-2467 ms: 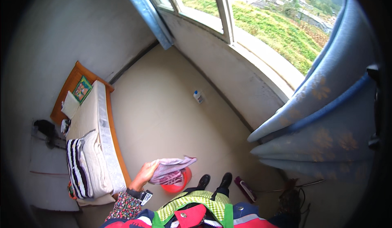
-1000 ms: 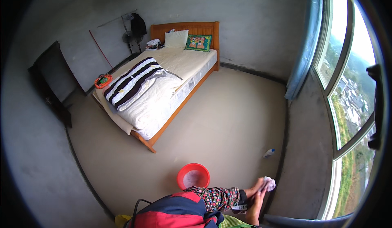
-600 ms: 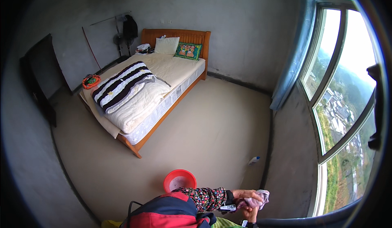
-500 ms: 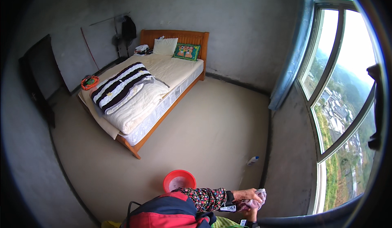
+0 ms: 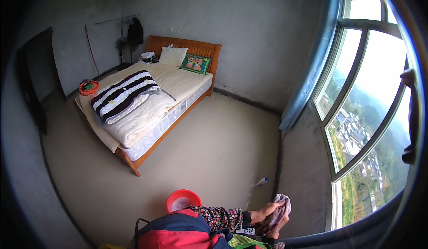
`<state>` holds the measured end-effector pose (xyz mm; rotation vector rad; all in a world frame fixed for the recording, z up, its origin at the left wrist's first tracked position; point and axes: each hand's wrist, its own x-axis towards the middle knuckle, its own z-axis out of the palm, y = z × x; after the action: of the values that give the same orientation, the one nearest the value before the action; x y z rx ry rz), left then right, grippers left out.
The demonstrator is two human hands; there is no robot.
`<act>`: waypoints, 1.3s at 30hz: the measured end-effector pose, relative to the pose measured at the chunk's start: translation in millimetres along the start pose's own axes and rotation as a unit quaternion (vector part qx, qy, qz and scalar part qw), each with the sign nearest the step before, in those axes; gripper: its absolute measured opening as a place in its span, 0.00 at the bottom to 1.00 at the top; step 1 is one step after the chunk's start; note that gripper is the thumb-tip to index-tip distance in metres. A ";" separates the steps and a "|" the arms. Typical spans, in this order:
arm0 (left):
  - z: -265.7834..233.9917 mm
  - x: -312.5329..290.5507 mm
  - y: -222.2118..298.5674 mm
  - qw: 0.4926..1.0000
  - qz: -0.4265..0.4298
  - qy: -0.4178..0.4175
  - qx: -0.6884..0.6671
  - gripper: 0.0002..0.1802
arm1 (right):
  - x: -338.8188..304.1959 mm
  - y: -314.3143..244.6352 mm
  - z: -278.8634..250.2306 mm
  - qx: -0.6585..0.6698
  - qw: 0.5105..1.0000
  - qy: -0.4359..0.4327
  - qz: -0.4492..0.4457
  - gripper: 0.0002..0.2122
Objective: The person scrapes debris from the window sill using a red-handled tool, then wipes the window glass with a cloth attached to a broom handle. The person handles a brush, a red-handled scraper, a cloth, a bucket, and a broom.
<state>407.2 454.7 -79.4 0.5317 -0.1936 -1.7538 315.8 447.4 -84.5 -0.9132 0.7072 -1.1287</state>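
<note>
Holding a cloth [image 5: 281,203] between them, the two hands are at the bottom of the frame, right of the middle. The left hand [image 5: 265,210] comes in from the left and pinches the cloth near its top end. The right hand [image 5: 279,224] is lower down, and its fingers are bent around the cloth too — some of them are hidden, so I cannot tell how tight they are. Neither hand is nearer, as both touch it. The cloth is bunched up, and its long way slants from lower left to upper right.

A red basin [image 5: 183,193] sits on the floor, well to the left of the cloth, with cloudy water in it. The left sleeve [image 5: 218,218], full of little flowers, lies between the cloth and the basin. A white bottle [image 5: 261,182] with a blue top is on the floor, just above the hands in the frame. The wall [image 5: 305,160] and the big window [image 5: 352,84] are on the right. The bed [image 5: 180,82] is far off at upper left — well apart from the hands.
</note>
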 end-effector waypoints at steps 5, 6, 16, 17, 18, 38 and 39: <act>-2.8 -11.4 31.4 0.975 0.150 -0.142 0.080 0.16 | -26.0 -9.1 42.5 -0.442 0.853 -0.036 -0.274 0.26; -2.8 -13.0 31.8 0.981 0.136 -0.123 0.064 0.16 | -26.3 -10.6 45.9 -0.447 0.825 -0.099 -0.332 0.26; -5.8 -17.9 44.3 0.981 0.139 -0.127 0.051 0.17 | 5.3 -32.2 60.2 -0.493 0.788 -0.127 -0.345 0.29; -7.8 -18.0 44.4 0.981 0.135 -0.127 0.055 0.17 | 5.3 -32.5 60.0 -0.505 0.776 -0.128 -0.355 0.29; -10.4 -18.2 43.1 0.981 0.131 -0.125 0.064 0.17 | 5.4 -33.9 58.7 -0.515 0.768 -0.124 -0.359 0.29; 3.0 -26.9 -25.8 0.961 -0.027 -0.197 -0.191 0.20 | -37.2 -16.2 -3.5 -0.468 0.842 -0.061 -0.262 0.32; 5.0 -26.7 -26.5 0.972 -0.011 -0.186 -0.141 0.19 | -43.1 -16.0 -2.8 -0.455 0.851 -0.058 -0.257 0.32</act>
<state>386.1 486.1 -79.1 -0.0033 -0.1962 -1.8530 293.9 485.5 -70.6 -2.0599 0.9448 -1.1720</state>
